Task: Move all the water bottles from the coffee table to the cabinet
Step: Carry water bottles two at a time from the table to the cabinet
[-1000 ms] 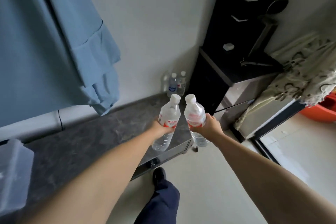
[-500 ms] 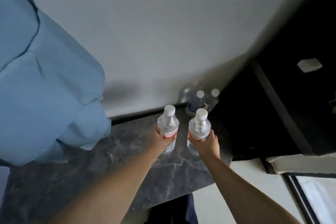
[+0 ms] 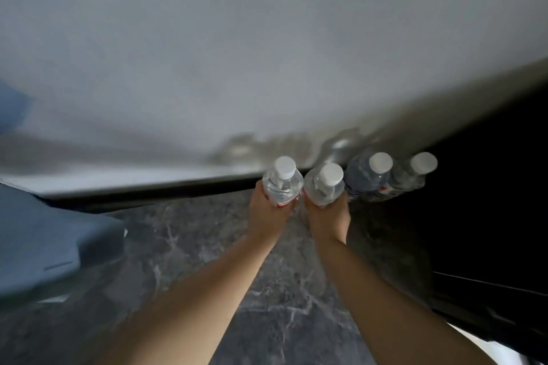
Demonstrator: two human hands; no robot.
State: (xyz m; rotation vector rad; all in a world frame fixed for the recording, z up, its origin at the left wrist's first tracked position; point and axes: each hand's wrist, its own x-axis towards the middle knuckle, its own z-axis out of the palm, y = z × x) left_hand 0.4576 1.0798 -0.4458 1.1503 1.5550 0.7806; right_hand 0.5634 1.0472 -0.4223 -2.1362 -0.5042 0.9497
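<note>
While both arms reach forward over the dark marbled cabinet surface [image 3: 207, 261], each hand carries one clear water bottle upright near the back edge. The left hand [image 3: 267, 213] has its fingers curled round the lower body of the left bottle [image 3: 283, 184], which has a white cap and a strip of red label showing just above the fingers. The right hand [image 3: 329, 218] grips the right bottle [image 3: 324, 188] in the same way, its white cap tilted slightly toward the right. The two held bottles sit side by side, touching or very nearly so; whether their bases meet the surface is hidden by the hands.

Just to the right of them, two more capped water bottles stand against the wall [image 3: 267, 53]: a darker-looking standing bottle [image 3: 367, 179] right beside the right hand's bottle, and a far-right bottle [image 3: 410, 178] just beyond it at the edge of a black appliance [image 3: 489, 187] that fills the right side of the view. Pale blurred reflections lie on the wall behind the bottles. At the left, a blue-grey fabric shape [image 3: 50, 249] overhangs the surface, blurred by motion. A strip of pale floor [image 3: 504, 352] shows at the lower right corner.
</note>
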